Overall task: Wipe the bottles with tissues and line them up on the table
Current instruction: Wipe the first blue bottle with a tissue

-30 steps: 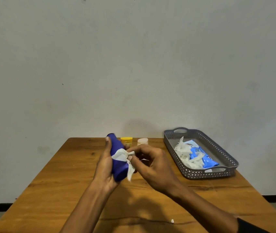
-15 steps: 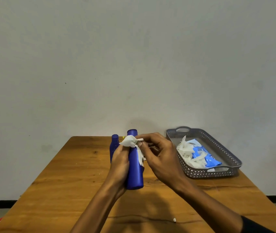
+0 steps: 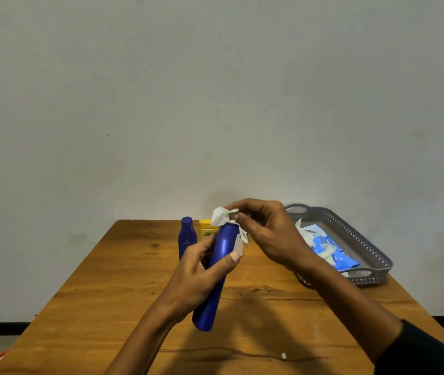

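Head camera looks down on a wooden table (image 3: 123,299) set against a pale wall, where the left hand (image 3: 196,277) grips a tall blue bottle (image 3: 216,277) around its middle, thumb laid across the front, and holds it tilted above the tabletop with its top leaning away and to the right. Right hand (image 3: 269,234) pinches a crumpled white tissue (image 3: 225,216) between fingertips and thumb, pressed onto the top of that bottle, with a loose flap of tissue hanging down beside the neck. Both hands are close together at the bottle's upper end. Behind them a second, darker blue bottle (image 3: 187,236) stands upright on the table, and just beside it to the right a yellow bottle (image 3: 206,230) shows, mostly hidden by the held bottle; whether the two touch is unclear. At the right edge of the table sits a grey perforated tray (image 3: 364,239) holding a blue wipes packet (image 3: 332,253) and crumpled white tissues. A small white scrap (image 3: 283,356) lies on the near tabletop
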